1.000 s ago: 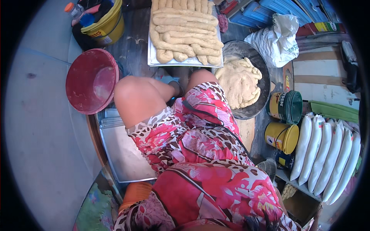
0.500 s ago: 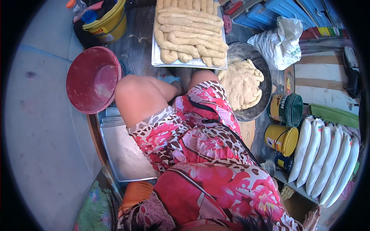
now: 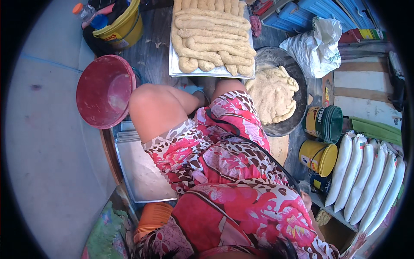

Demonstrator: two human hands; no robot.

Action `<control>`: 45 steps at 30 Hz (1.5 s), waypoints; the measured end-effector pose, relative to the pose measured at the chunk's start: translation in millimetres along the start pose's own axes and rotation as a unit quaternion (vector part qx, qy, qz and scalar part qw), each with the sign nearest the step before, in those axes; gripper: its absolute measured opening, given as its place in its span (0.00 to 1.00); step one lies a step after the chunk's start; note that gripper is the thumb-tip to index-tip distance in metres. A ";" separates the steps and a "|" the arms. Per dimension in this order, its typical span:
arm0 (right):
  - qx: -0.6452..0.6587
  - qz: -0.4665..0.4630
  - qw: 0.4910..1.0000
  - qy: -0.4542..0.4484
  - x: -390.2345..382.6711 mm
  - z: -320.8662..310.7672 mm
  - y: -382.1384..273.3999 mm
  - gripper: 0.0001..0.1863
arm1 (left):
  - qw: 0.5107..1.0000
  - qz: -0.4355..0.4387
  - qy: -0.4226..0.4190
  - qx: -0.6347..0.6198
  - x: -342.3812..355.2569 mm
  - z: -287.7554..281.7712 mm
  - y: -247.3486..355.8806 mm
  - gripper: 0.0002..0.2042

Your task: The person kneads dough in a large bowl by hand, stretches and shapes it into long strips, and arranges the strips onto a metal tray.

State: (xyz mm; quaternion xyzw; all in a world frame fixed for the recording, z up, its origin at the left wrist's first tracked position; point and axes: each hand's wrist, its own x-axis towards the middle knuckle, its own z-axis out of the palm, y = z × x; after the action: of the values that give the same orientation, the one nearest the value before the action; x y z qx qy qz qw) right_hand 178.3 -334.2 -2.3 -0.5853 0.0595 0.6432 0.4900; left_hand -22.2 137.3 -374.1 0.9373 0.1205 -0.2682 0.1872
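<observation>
My left hand is out of view. What looks like part of my right hand [image 3: 305, 200] shows at the right side of my flowered dress [image 3: 241, 211], its fingers too hidden to read. A thin black cord [image 3: 263, 152] runs across my lap toward it. Beyond my knees lies a metal tray [image 3: 207, 74] covered with ropes of pale dough [image 3: 215, 39]. To its right, a large mass of dough [image 3: 271, 95] fills a dark round basin [image 3: 302, 86]. At the lower right edge, spread fingers [image 3: 356, 242] show; whose they are I cannot tell.
A red basin [image 3: 86, 93] and yellow bucket [image 3: 129, 28] stand left. Below them are a flat metal tray [image 3: 142, 172] and orange container [image 3: 151, 216]. At right are green [image 3: 332, 125] and yellow pails [image 3: 325, 159], several long white packages [image 3: 362, 181] and a white sack [image 3: 317, 52].
The view has shifted slightly. The cord now reaches farther right and tauter along my lap, and a bit more of the hand shows at the dress's right side. Dough and trays stay put.
</observation>
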 end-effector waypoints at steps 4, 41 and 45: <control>0.024 -0.010 0.999 -0.031 12.8 13.4 -7.4 0.17 | 0.999 -0.015 -0.034 0.012 5.3 3.7 -1.0 0.15; -0.115 -0.010 0.980 -0.160 95.2 114.9 -83.7 0.19 | 0.523 -0.155 0.021 -0.838 -433.5 36.4 274.0 0.16; -0.157 -0.035 0.969 -0.188 99.6 129.5 -95.1 0.18 | 0.431 -0.327 0.019 -0.841 -447.3 31.7 276.3 0.12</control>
State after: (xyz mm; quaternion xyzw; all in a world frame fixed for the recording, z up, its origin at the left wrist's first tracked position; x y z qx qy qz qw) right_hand 171.4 -145.5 4.0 -0.5247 -0.1559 0.7257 0.4168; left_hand -316.5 -180.9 -74.9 0.2127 0.5876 -0.0577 0.7785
